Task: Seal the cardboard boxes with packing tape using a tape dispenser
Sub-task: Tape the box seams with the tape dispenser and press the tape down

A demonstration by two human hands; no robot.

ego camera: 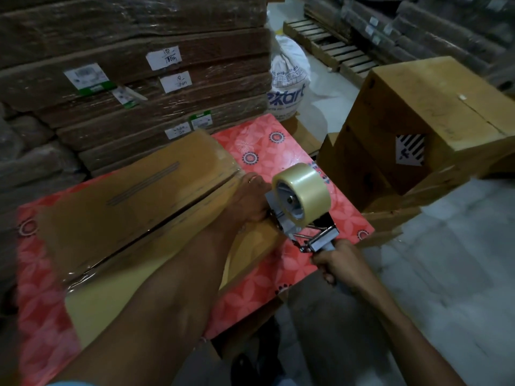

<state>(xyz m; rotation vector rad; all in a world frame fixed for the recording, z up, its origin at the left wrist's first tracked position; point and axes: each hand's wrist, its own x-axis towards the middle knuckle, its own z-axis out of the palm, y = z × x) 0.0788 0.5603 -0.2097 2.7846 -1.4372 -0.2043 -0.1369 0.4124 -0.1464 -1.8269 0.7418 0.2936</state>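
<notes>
Warehouse aisle: wrapped bundles of flat cardboard point(139, 87) behind, and a table point(278, 151) under a red flowered cover.

- The cardboard box point(125, 207) lies lengthwise on the table, its top seam running from the near left end to the far right end. A glossy film shows at the near left end, probably tape. Blur prevents confirming it.
- The left hand point(250, 199) rests on the box top at the right end, over the seam. Judged purpose is to hold the flaps down and steady the box. I cannot tell whether the fingers are straight or curled.
- The right hand point(338, 261) is wrapped tightly round the handle of the tape dispenser point(303, 227). The dispenser's head is against the right end of the box and its tape roll point(302, 189) faces up.
- A stack of boxes point(418, 121) stands to the right, apart from the table.
</notes>
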